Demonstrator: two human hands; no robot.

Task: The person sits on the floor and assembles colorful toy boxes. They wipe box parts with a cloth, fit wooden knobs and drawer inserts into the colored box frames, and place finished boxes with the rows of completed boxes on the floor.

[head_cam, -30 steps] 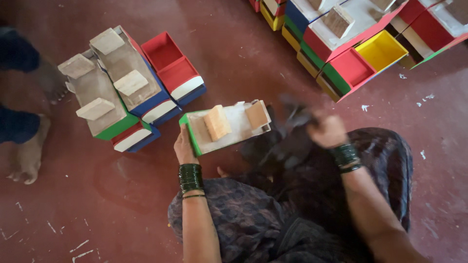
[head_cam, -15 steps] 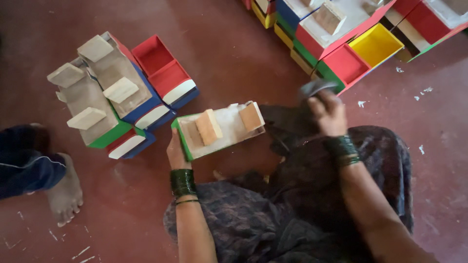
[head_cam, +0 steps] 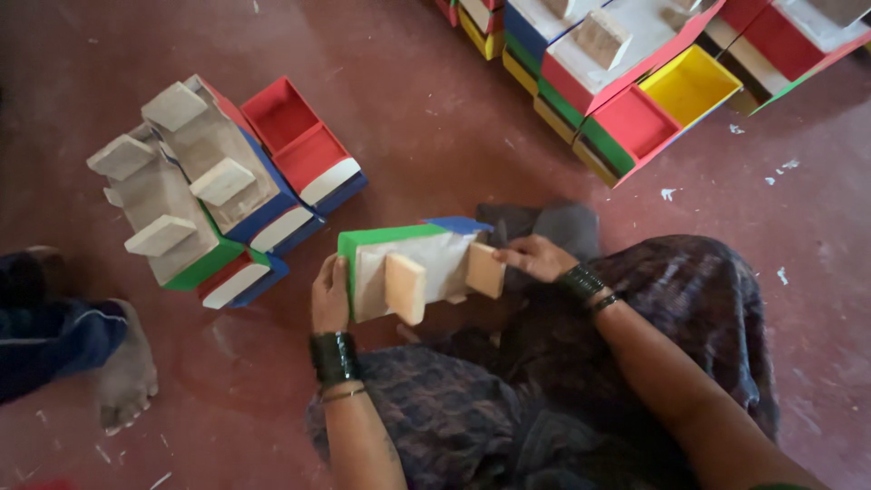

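Two hands, my left hand and right hand, grip one green-edged box; painted boxes stand stacked far left.

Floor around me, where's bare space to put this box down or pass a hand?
Bare red floor lies between the left stack of boxes and the upper-right boxes, above the held box. More bare floor is right of the lap. It is crowded at left, where the stack nears another person's foot.
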